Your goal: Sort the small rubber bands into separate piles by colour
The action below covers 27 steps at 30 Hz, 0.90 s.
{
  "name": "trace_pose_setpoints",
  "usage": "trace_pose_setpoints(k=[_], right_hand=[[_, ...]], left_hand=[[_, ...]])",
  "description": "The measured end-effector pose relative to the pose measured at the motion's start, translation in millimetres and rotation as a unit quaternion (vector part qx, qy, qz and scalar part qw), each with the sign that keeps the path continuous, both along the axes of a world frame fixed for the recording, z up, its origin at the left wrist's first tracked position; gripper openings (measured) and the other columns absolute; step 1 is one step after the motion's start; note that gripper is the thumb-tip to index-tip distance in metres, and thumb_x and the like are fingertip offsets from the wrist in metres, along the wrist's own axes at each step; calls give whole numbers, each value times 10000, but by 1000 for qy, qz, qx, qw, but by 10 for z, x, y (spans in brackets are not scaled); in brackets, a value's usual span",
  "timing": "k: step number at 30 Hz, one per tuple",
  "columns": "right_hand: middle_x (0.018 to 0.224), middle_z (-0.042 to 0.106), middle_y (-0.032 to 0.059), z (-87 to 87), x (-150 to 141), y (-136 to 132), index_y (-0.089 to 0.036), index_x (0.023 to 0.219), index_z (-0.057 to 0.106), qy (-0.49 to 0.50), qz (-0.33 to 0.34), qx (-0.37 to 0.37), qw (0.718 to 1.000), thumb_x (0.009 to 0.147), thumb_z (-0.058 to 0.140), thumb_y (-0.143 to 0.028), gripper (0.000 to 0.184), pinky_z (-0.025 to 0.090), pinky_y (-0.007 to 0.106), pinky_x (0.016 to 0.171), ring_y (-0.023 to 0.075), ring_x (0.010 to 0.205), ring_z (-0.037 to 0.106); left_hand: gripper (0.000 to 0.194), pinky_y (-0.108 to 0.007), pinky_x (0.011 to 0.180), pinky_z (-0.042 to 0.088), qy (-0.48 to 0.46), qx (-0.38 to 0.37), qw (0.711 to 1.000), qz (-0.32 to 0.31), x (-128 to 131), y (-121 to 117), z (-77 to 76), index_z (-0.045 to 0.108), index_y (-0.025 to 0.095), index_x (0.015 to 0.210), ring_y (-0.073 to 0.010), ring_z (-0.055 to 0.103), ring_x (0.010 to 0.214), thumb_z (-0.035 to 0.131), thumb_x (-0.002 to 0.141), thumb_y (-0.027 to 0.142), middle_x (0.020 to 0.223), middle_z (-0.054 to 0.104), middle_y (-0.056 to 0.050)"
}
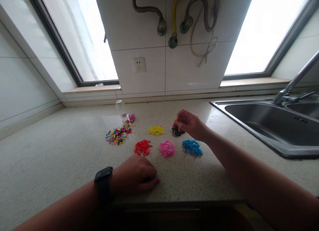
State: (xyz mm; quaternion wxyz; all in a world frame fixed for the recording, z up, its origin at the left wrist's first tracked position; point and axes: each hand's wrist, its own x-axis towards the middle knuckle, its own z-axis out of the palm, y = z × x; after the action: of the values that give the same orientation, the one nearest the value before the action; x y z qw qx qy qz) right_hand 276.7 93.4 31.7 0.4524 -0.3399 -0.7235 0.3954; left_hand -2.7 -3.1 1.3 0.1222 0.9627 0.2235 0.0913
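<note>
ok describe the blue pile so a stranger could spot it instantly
Find the steel sink at right, then look left across the speckled countertop. The blue pile ends the near row, right of the pink pile, and is the only pile all blue.

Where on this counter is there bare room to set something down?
Free: left of the mixed pile, and between the yellow pile and back wall. Crowded: the red pile by the left hand, pink pile, blue pile, and black pile at the right hand.

Passage between mixed pile (118,136) and yellow pile (156,130); left hand (134,174) blocks near side of red pile (143,147).
</note>
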Motion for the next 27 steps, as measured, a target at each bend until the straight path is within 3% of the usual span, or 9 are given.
trace_pose_setpoints(k=[8, 13, 16, 20, 23, 27], right_hand=[[845, 721, 43, -71, 6, 47, -205, 912, 593, -20, -15, 40, 999, 863, 676, -356, 179, 406, 259, 524, 97, 610, 523], [875, 697, 25, -97, 45, 49, -206, 1027, 688, -98, -45, 80, 991, 908, 618, -310, 174, 384, 259, 510, 81, 560, 459], [892, 690, 19, -79, 70, 32, -226, 1117, 706, -195, -59, 144, 968, 907, 592, -236, 240, 449, 276, 595, 98, 607, 524], [1048, 719, 68, -60, 87, 27, -239, 1235, 683, -317, -56, 250, 913, 913, 575, -187, 344, 495, 356, 865, 189, 924, 645], [1136, 719, 97, -66, 87, 37, -233, 1332, 640, -360, -42, 270, 892, 928, 538, -167, 422, 481, 385, 953, 227, 1074, 635], [1168, 715, 121, -90, 62, 43, -220, 1427, 581, -392, -45, 274, 877, 924, 559, -196, 504, 475, 411, 981, 250, 1104, 631]], left_hand=[[346, -303, 565, 291, -2, -2, 1000, -5, -13, 8, -22, 459, 189, 669, -109, 466, 562, 495, 991, 312, 625, 550, 9], [343, -302, 562, 289, -8, -6, 1000, -4, -4, 6, -5, 451, 190, 663, -108, 460, 558, 494, 985, 299, 618, 545, 13], [345, -303, 565, 288, -13, -8, 1000, -6, -4, 2, -2, 446, 191, 663, -108, 456, 558, 496, 986, 301, 614, 538, 17], [343, -302, 570, 290, -18, -15, 1000, -11, -11, 2, -15, 435, 193, 664, -110, 457, 567, 501, 983, 299, 614, 530, 18], [339, -304, 573, 289, -18, -16, 1000, -12, -9, 9, -21, 425, 193, 663, -111, 453, 567, 507, 977, 292, 613, 527, 20], [342, -307, 572, 283, -13, -14, 1000, -6, 0, 13, -12, 421, 193, 660, -112, 443, 566, 510, 974, 294, 612, 518, 22]])
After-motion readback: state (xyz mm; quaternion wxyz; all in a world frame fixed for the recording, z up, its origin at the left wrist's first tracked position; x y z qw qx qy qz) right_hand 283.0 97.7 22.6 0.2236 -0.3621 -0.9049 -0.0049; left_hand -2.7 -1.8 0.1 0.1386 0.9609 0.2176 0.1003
